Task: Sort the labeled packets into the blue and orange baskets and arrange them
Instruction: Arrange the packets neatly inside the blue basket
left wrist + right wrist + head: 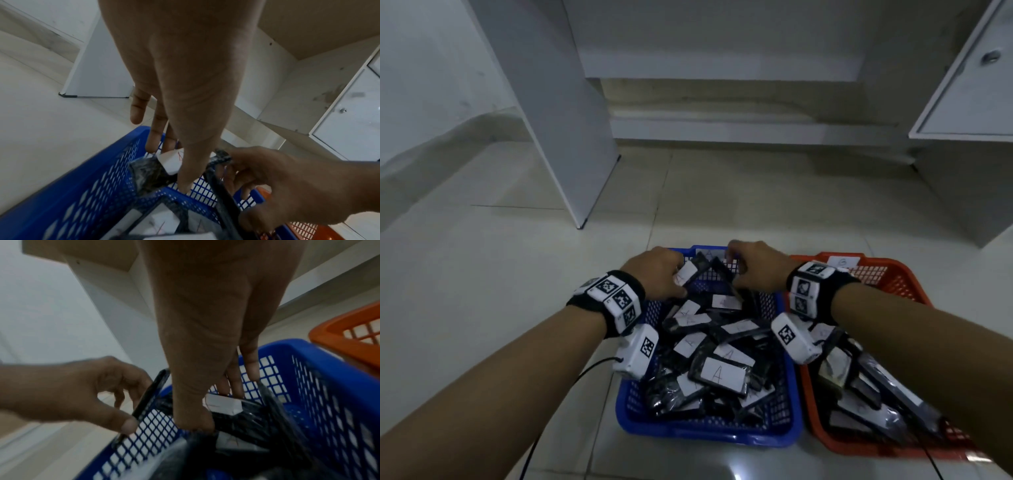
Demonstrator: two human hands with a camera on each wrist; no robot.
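A blue basket (709,437) on the floor holds several black packets with white labels marked A (717,373). The orange basket (893,274) stands against its right side with several packets (876,387) inside. Both hands are at the blue basket's far end. My left hand (678,277) pinches an upright white-labelled packet (148,175) between thumb and fingers. Just to its right, my right hand (732,270) pinches another black packet (722,270). In the right wrist view that packet's white label (232,407) shows between thumb and fingers. The two held packets nearly touch.
A white tag (842,262) sits on the orange basket's far rim. A white furniture panel (558,137) stands at the left and a cabinet with a knob (969,85) at the right, on a pale tiled floor (722,192). A black cable (585,370) hangs from my left wrist.
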